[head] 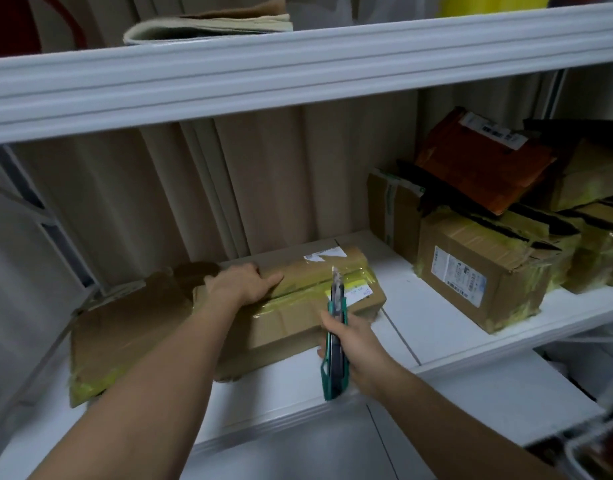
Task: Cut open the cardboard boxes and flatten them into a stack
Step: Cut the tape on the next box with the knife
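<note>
— Where is the box?

— The box [298, 299] lies on its long side on a white shelf [436, 317], left of centre, its top seam sealed with glossy yellowish tape [308, 285]. Its left end rests on a flattened sheet of cardboard [125, 337]. More taped boxes [485, 268] are piled well apart at the right end of the shelf.

— What are the hands doing?

— The left hand [242, 284] lies flat on the box top near its left end, fingers [274, 280] fairly straight, pressing down and gripping nothing. The right hand [353, 344] is wrapped firmly around a green utility knife [336, 337], blade up and forward, its tip over the taped seam; whether it touches the tape I cannot tell.

— How will the box handle?

— I'd judge it light and probably empty, so it would slide under the blade unless pinned. The cardboard looks stiff along its edges and soft mid-panel. The tape looks slick, so the palm holds best on bare cardboard, clear of the blade's path.
</note>
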